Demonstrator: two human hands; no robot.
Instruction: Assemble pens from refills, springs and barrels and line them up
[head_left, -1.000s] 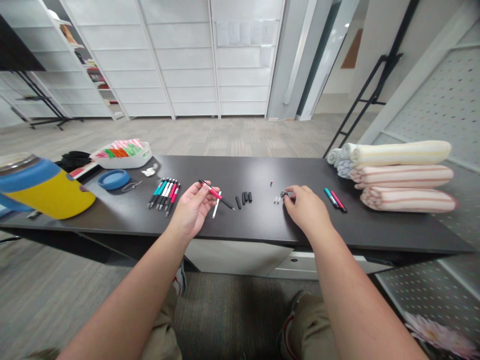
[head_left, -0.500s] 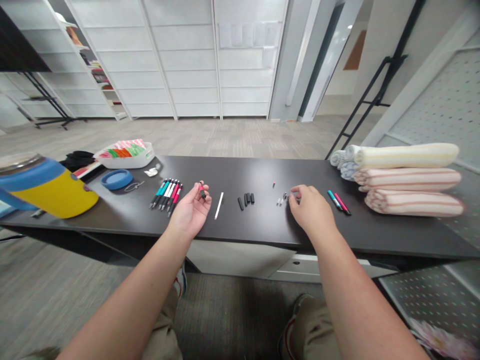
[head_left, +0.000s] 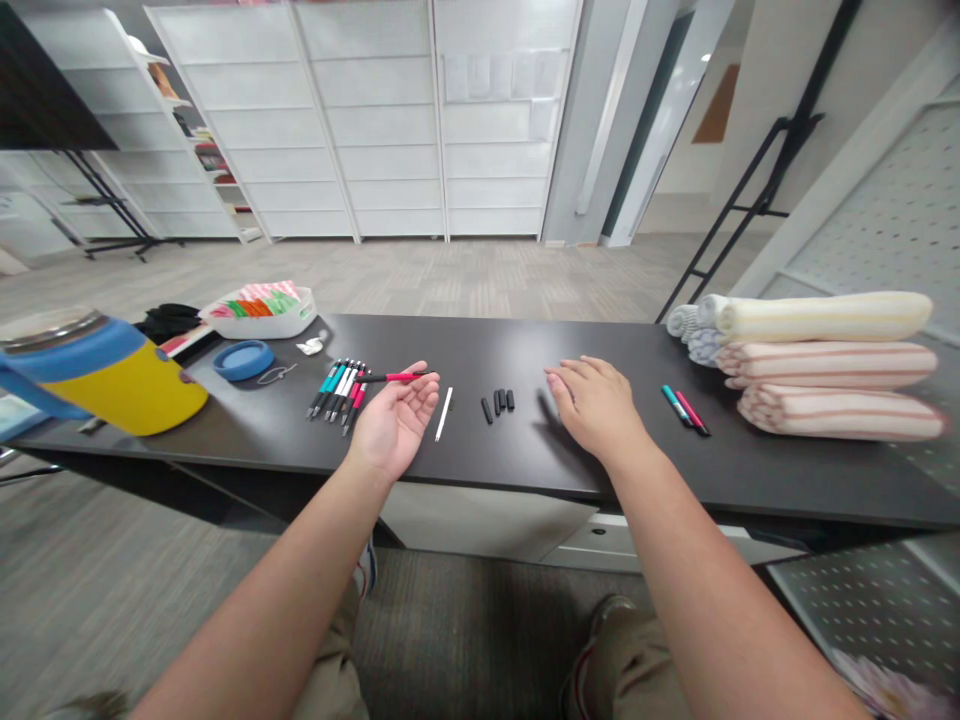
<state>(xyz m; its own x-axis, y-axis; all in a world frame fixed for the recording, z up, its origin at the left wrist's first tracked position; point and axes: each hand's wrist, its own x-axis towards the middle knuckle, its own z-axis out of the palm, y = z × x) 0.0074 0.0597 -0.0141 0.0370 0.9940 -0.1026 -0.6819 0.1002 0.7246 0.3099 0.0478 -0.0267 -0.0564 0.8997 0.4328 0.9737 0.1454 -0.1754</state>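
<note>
My left hand [head_left: 396,418] is palm up over the black table [head_left: 525,455], fingers loosely curled. A red and black pen [head_left: 397,376] lies crosswise at its fingertips, pointing left. Just left of it is a row of several teal, white and red pens [head_left: 339,386]. A thin white refill [head_left: 444,413] lies right of this hand, then three short black caps [head_left: 497,403]. My right hand [head_left: 596,402] is palm down with fingers stretched flat on the table, right of the caps. Nothing shows in it, and it hides the small parts beneath.
A teal pen and a red pen [head_left: 684,408] lie right of my right hand. Rolled striped towels [head_left: 821,365] are stacked at the right end. At the left stand a yellow and blue jug [head_left: 97,378], a blue lid [head_left: 242,360] and a white tray [head_left: 292,318] of coloured items.
My left hand has turned the red pen sideways at its fingertips. My right hand left its pinch over the small parts, slid slightly left and flattened on the table.
</note>
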